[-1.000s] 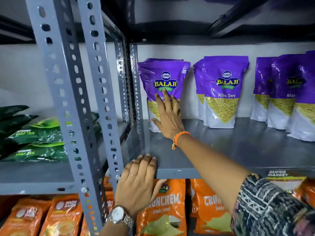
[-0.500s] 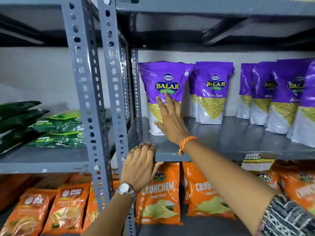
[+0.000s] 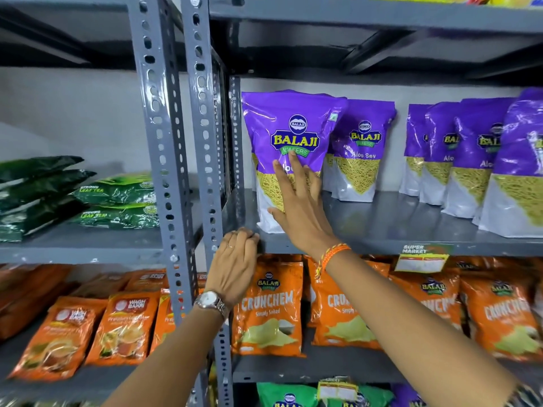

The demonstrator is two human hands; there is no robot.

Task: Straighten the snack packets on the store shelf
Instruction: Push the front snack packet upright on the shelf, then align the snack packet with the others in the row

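Shelf is carrying a row of purple packets; leftmost packet is standing upright at the left end. Right hand is pressing flat on its front, fingers spread, gripping nothing, likely squaring it. Left hand is curling over the shelf lip, bracing

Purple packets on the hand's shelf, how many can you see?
6: one under the right hand, one beside it, four overlapping at right. More may hide behind.
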